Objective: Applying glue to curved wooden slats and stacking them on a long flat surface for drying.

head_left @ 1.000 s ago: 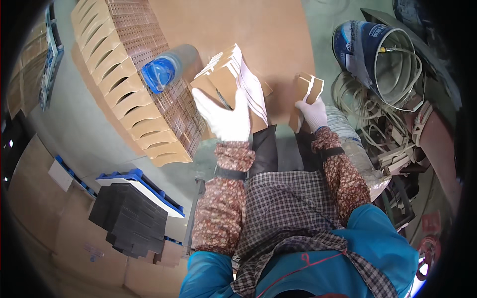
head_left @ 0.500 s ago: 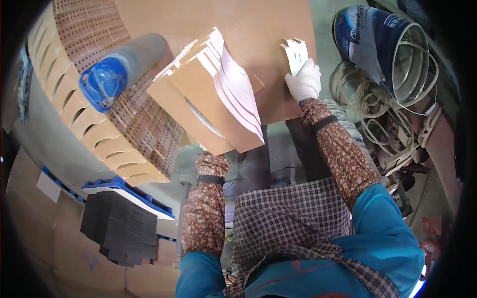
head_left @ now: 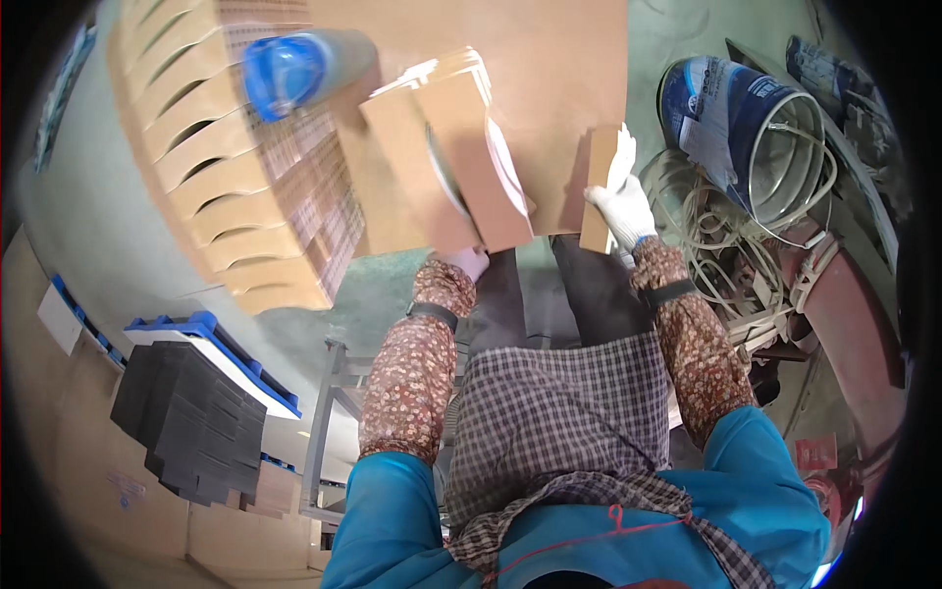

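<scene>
My left hand [head_left: 467, 261] is at the near end of a bundle of brown cardboard pieces [head_left: 502, 187], gripping their lower edge. Its fingers are mostly hidden by the board. These pieces have white edges and curved cutouts, and stand tilted in two groups over the table's near edge. In a white glove, my right hand [head_left: 625, 211] holds a narrow brown cardboard piece [head_left: 597, 187] upright at the table's right edge, its thumb across the near face.
A long row of stacked cardboard pieces [head_left: 211, 167] fills the table's left side, with a blue-ended clear roll [head_left: 285, 74] on it. Beyond the brown tabletop [head_left: 549, 59], a blue bucket [head_left: 721, 118] and coiled hose [head_left: 702, 211] lie right. Black sheets [head_left: 191, 417] sit lower left.
The bundle in my left hand has shifted right and turned more upright, splitting into two groups. My right hand has moved down toward the near edge with its cardboard piece.
</scene>
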A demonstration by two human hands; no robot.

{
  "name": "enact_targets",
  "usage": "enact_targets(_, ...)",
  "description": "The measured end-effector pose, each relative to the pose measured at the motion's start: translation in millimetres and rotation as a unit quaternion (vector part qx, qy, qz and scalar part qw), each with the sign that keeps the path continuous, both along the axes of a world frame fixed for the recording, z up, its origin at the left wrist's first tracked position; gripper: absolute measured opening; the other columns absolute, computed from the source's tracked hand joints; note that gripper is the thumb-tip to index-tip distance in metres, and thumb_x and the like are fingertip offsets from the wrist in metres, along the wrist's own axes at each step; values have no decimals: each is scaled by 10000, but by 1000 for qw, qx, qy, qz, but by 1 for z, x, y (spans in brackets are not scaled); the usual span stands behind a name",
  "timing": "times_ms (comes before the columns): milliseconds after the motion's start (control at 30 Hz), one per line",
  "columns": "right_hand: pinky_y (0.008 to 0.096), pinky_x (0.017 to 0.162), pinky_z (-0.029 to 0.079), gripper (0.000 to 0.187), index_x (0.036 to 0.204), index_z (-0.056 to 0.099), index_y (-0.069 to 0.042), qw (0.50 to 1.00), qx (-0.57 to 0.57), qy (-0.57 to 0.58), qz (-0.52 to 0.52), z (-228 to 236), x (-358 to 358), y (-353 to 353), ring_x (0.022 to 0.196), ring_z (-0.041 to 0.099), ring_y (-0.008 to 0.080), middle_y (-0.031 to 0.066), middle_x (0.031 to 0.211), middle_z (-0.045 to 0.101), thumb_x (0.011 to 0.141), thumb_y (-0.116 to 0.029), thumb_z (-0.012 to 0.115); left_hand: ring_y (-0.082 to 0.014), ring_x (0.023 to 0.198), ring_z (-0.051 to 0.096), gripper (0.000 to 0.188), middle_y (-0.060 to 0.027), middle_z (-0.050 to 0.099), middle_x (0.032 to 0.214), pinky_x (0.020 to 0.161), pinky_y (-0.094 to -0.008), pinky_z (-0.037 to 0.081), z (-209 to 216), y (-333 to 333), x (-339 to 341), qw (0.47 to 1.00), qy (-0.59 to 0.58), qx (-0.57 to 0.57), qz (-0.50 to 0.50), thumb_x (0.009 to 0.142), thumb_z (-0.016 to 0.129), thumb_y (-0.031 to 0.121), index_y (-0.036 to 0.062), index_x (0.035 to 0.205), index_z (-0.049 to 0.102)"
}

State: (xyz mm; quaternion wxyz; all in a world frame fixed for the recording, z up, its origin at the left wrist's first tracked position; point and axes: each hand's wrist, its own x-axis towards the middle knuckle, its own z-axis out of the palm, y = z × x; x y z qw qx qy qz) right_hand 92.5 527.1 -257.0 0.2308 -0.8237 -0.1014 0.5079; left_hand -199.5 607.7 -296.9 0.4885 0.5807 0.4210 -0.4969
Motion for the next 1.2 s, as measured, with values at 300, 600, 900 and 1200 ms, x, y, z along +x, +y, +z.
enact_targets(300,374,941,553,544,1266,586,24,995,-40,39,79,199,-53,-35,1053,686,226,150,1167,698,848,-256,794,-119,717,658,479,-83,696,959,636,-287,550,209,-36,-46,846,-162,-159,483,929,740,58,-68,1360,571)
enact_targets(600,395,1000,548,642,1409,529,16,964,120,69,226,317,-116,-28,1149,683,254,183,1262,690,911,-299,784,-137,1191,648,759,-108,653,1373,1015,-316,537,384,-98,-32,659,-407,-2,633,971,718,-6,17,1642,365)
enact_targets(900,368,1011,528,498,1494,499,-3,851,284,267,353,356,-174,-28,1167,648,233,152,1327,652,1124,-335,487,-231,1437,492,801,-208,497,1574,1180,-356,437,476,-172,-36,490,-405,288,716,1071,673,185,-33,1682,203)
enact_targets(1200,375,1007,547,605,1475,542,-38,783,107,435,432,392,-301,-32,1194,647,219,106,1346,649,1135,-530,455,-373,1525,442,822,-285,404,1659,1246,-415,355,512,-243,-111,397,-228,403,793,1069,567,395,30,1701,191)
